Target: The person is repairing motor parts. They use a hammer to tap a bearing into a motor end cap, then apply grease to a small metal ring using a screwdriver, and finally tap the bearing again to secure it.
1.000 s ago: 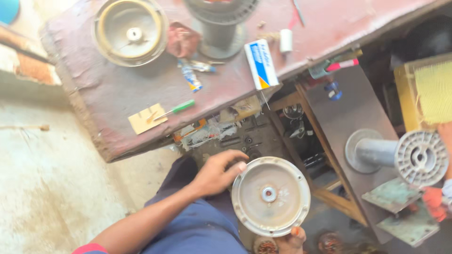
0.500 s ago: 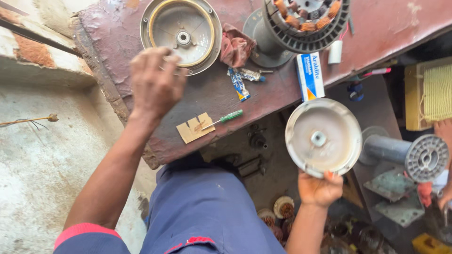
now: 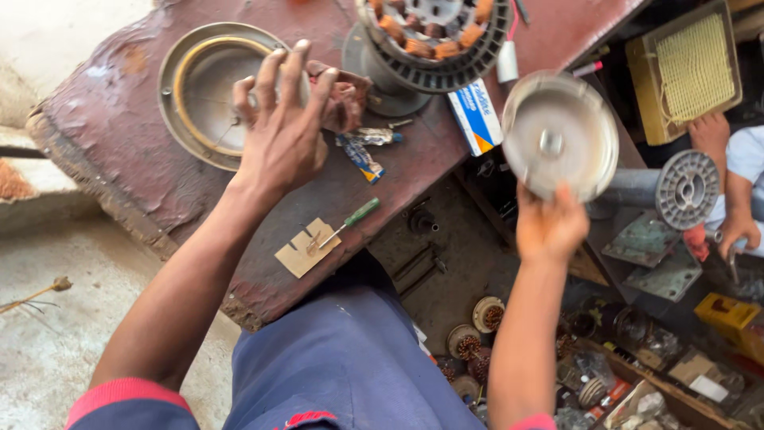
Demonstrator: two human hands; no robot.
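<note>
A worn reddish-brown workbench (image 3: pixel 143 167) fills the upper left, its front edge running diagonally down to the person's blue lap. On it lies a round metal cover (image 3: pixel 195 95), dished side up, close to the bench's left rim. The left hand (image 3: pixel 278 131) hovers over this cover's right half with fingers spread and released, gripping nothing; whether the fingertips touch the metal cannot be told. Just right of that hand sits a crumpled red rag (image 3: pixel 346 95), and behind it a fan motor stator (image 3: pixel 434 36) with copper windings stands at the bench's far edge.

The right hand (image 3: pixel 549 227) is raised off the bench's right side, fingers closed on the lower rim of a second round metal cover (image 3: pixel 559 135), held upright in the air above the cluttered floor. Beneath it lies a grey flanged pipe (image 3: pixel 676 189).

A blue-and-white rectangular carton (image 3: pixel 475 121) lies at the bench's right edge, partly overhanging. A small blue tube (image 3: pixel 362 158) lies mid-bench. Near the front edge, a green-handled screwdriver (image 3: pixel 350 221) rests against a tan card scrap (image 3: pixel 306 248); bare bench surface lies between these and the left cover.
</note>
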